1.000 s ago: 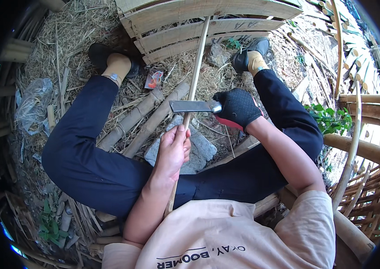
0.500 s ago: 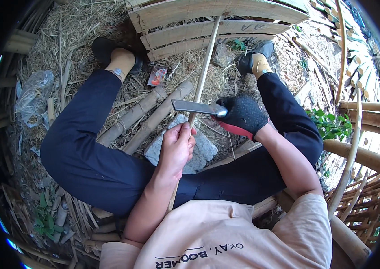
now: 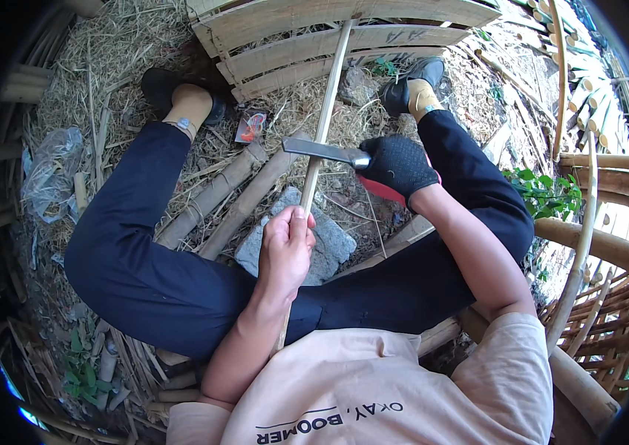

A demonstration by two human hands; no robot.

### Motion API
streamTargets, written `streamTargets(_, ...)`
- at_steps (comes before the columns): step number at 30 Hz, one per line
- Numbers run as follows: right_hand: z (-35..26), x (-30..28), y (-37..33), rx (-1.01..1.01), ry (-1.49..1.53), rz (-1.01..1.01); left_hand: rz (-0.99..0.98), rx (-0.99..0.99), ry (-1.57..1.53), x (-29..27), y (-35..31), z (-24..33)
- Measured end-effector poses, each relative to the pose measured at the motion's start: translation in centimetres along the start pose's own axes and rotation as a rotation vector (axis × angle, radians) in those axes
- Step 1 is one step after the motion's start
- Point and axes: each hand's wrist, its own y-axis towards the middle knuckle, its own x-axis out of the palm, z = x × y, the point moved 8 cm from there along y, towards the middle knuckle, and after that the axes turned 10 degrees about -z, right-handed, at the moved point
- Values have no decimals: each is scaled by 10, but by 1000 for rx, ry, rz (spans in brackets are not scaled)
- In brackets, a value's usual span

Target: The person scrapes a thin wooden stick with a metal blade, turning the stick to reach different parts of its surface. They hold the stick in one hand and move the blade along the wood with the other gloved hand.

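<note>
My bare left hand (image 3: 287, 251) is closed round a long thin bamboo strip (image 3: 327, 111). The strip slants from my body, over a grey stone block (image 3: 333, 248), to the slatted wooden crate ahead. In a black and red work glove, my right hand (image 3: 399, 169) grips the handle of a flat-bladed knife (image 3: 322, 152); the glove hides most of that handle. Its blade lies across the strip, a short way beyond my left fist, with the tip pointing left.
The wooden crate (image 3: 270, 63) stands between my feet. Two bamboo poles (image 3: 247, 200) lie on the straw at left centre, near a crumpled clear plastic bag (image 3: 53, 174). Bamboo rails (image 3: 604, 248) and a woven basket (image 3: 626, 334) are at the right, with stacked bamboo (image 3: 596, 111) farther off.
The knife and my gloved right hand have moved forward along the strip, away from my left fist. My left hand keeps its hold. The whole view has shifted slightly.
</note>
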Motion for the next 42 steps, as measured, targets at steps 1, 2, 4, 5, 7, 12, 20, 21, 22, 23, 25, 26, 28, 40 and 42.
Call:
streamTargets(1,15,-7,7,31,-12,24,-4,-2,-4,1,0,0)
streamTargets(2,31,-11,12,62,-31,45,-7,-3,-8,3,0,1)
streamTargets(4,42,-18,13,77,-50,95,-30,-14,-56,5,-1,3)
streamTargets(5,41,-20,10,73,-50,121,-43,-20,-84,6,-1,3)
streamTargets(7,34,-19,5,48,-24,128,-43,-30,-108,7,-1,6)
streamTargets(12,-13,3,-23,-129,61,14,-71,-94,-212,8,1,2)
streamTargets(20,-34,24,-26,-234,-48,-99,-43,-62,-131,6,-1,-4)
streamTargets(21,-33,25,-26,-236,-49,-84,-32,-50,-97,6,0,-5)
streamTargets(22,-32,26,-25,-238,-50,-70,-24,-50,-79,6,1,-6)
streamTargets(23,-31,27,-24,-231,-52,-76,-18,-48,-58,5,2,-6)
streamTargets(25,-29,28,-20,-218,-55,-87,-17,-56,-57,4,2,-5)
streamTargets(26,-32,22,-23,-216,-64,-46,-21,-65,-76,5,-1,-3)
streamTargets(28,-15,11,-13,-136,-31,14,-34,-60,-94,4,-3,-3)
streamTargets(40,35,-16,0,47,1,141,-124,-73,-167,10,1,2)
streamTargets(42,9,-8,-13,-41,28,94,-111,-84,-183,9,1,1)
